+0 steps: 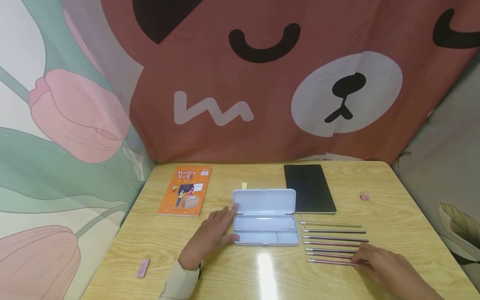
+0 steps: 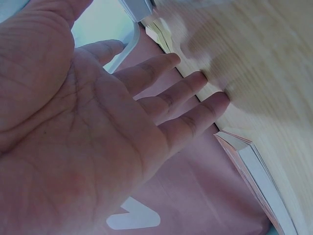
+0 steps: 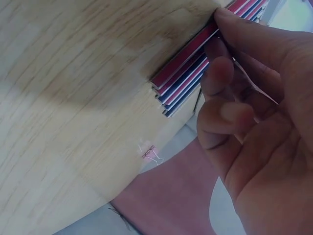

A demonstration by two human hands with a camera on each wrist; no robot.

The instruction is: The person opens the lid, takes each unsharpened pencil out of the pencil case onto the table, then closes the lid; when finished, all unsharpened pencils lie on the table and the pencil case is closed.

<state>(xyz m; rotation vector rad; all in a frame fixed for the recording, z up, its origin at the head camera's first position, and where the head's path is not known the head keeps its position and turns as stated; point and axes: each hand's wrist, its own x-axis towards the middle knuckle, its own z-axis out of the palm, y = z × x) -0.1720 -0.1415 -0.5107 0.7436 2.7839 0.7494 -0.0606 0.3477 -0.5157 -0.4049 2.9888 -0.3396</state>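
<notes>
A light-blue pencil case lies with its lid raised, and its compartments look bare. My left hand rests at the case's left side, fingers extended, thumb at the tray's corner and fingertips by the lid. In the left wrist view its palm shows with straight fingers. To the right of the case several pencils lie in a row, tipped ends leftward. With thumb and index finger my right hand pinches the nearest, dark red pencil near its right end; the other fingers curl in.
An orange book lies at the back left, and a black notebook behind the case on the right. A pink eraser sits front left. A pink binder clip is at the right. Behind the lid a small yellow object peeks out.
</notes>
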